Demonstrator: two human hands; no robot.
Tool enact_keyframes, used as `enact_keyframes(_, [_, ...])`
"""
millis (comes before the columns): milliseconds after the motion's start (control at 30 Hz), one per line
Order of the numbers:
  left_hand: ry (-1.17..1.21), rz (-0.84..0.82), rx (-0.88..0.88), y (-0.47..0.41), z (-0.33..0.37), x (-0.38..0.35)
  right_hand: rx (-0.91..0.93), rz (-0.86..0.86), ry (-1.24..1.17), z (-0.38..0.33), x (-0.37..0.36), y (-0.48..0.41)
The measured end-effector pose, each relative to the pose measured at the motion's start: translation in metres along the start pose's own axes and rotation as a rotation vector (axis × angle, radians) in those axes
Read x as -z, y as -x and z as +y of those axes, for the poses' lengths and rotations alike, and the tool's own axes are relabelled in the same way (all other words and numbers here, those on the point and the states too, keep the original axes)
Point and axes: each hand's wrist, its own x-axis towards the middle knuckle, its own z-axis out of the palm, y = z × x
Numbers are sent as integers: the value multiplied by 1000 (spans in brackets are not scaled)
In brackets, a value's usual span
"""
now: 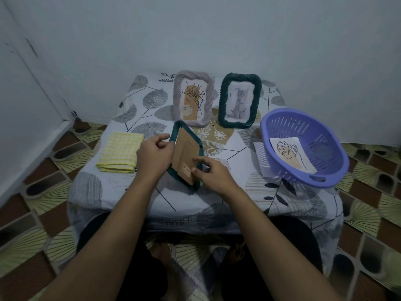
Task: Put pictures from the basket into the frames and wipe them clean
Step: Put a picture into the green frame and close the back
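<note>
Left hand (154, 155) grips the left edge of the green frame (185, 148), held tilted and back side up over the table (195, 203). Right hand (213, 174) has curled fingertips at the frame's near-right edge; can't tell if it's pinching. Leaf picture (290, 153) lies in the basket (338, 153) on the right. Cloth (120, 152) lies to the left. Grey frame (176, 98) and cat frame (223, 101) stand on the far side.

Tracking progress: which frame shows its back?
The dark green frame the left hand grips, brown backing up; the grey frame and the other green frame stand upright.
</note>
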Motion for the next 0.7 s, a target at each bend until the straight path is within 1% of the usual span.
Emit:
enact_keyframes(67, [-1, 31, -36, 3, 13, 3, 0, 4, -71, -6, -3, -2])
enact_keyframes(167, [-44, 20, -116, 10, 33, 0, 4, 82, -256, -15, 2, -6])
enact_keyframes(300, [-166, -107, -243, 22, 40, -18, -105, 100, -681, -27, 17, -9])
enact_keyframes(400, [-228, -231, -319, 32, 37, -30, -130, 93, -762, -25, 27, -9])
enact_keyframes(467, [-228, -269, -307, 33, 31, -34, -149, 100, -774, -18, 29, -9])
enact_keyframes(567, [-192, -206, -221, 26, 12, -34, -195, 141, -806, -9, 27, -10])
enact_keyframes(633, [-248, -148, -154, 18, -5, -34, -218, 164, -827, -3, 24, -11])
enact_keyframes(700, [-368, -117, -50, 9, -23, -33, -233, 178, -817, 4, 23, -14])
